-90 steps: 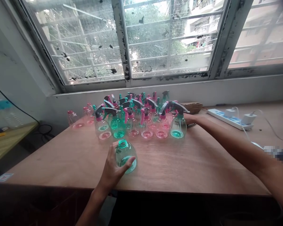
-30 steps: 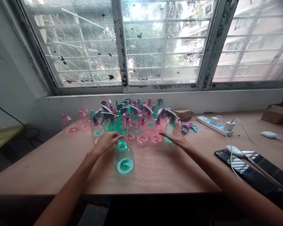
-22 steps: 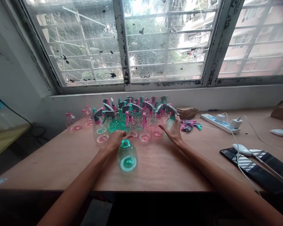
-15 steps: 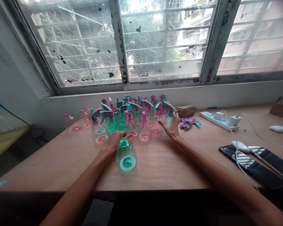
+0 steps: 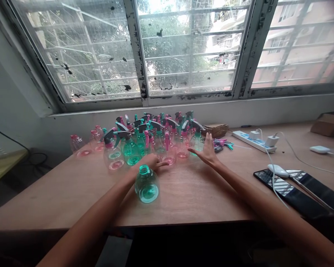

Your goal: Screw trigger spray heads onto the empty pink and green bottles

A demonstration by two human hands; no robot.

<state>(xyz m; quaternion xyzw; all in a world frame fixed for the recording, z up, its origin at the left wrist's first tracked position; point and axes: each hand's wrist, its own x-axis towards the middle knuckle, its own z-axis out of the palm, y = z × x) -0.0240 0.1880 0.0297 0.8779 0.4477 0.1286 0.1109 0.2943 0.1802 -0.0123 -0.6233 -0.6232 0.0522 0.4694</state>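
Trigger spray bottles in green and pink stand upright in a crowded group. My left hand (image 5: 152, 162) is in front of them, one finger stretched to the right near the base of a pink spray bottle (image 5: 170, 152); its other fingers are partly hidden. On the group's right side my right hand (image 5: 207, 152) is raised, fingers extended and thumb spread left, beside a green spray bottle (image 5: 196, 140). I see nothing held in it. An uncapped green bottle (image 5: 147, 187) stands nearer me, overlapping my left forearm in view.
Open pink bottles (image 5: 77, 144) stand at the left. Loose spray heads (image 5: 222, 144) lie behind my right hand, near a brown basket-like object (image 5: 215, 130). Farther right are a white power strip (image 5: 253, 141), cables, a phone (image 5: 269, 181) and a cardboard box (image 5: 328, 124). A window is behind the table.
My left hand has moved right along the front of the bottles. The right hand has shifted slightly right, away from the green spray bottle. The view has shifted a little.
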